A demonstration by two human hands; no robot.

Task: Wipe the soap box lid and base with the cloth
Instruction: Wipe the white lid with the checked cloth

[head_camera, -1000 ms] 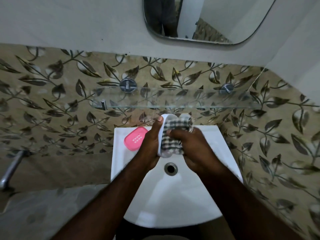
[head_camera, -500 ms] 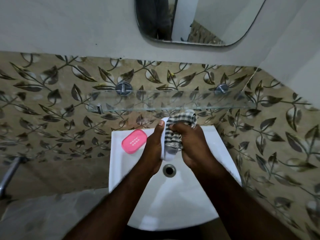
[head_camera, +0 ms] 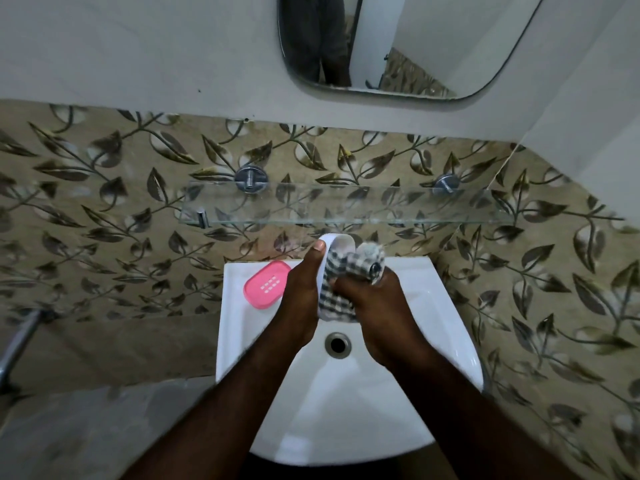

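Mid-frame, our left hand (head_camera: 300, 292) clamps the white piece (head_camera: 341, 241), perhaps the lid; our right hand (head_camera: 377, 313), gripping the cloth (head_camera: 349, 268), should scrub its corners.

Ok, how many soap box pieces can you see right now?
2. A white piece is held in the left hand against the cloth; a pink piece lies on the sink rim, left of that hand.
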